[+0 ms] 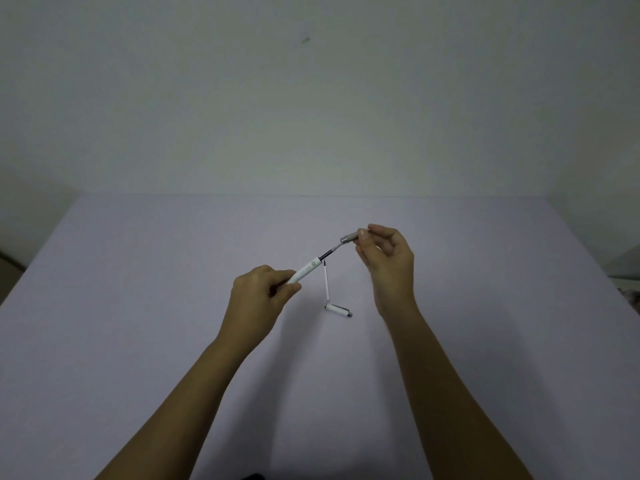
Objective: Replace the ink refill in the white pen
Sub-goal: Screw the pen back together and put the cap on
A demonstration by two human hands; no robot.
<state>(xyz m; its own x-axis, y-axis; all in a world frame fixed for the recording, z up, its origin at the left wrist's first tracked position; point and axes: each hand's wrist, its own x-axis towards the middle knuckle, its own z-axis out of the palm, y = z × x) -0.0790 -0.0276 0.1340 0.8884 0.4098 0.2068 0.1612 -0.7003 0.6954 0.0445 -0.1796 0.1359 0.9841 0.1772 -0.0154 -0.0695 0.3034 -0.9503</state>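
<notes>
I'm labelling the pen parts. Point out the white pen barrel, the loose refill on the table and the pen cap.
white pen barrel [306,270], head view, on its white middle beyond the left hand's fingers.
loose refill [326,282], head view, mid-length of the thin white tube.
pen cap [337,309], head view, on its white body.

White pen barrel [304,271]: lower end hidden inside left hand [258,299]. Both forearms cut by bottom edge. Barrel print too small to read.

Left hand [258,296] gripping white pen barrel [304,271]; right hand [386,258] pinching metal tip section [349,237] at two o'clock. Spare refill [326,280] and cap [338,310] lying on lilac surface [138,306].
</notes>
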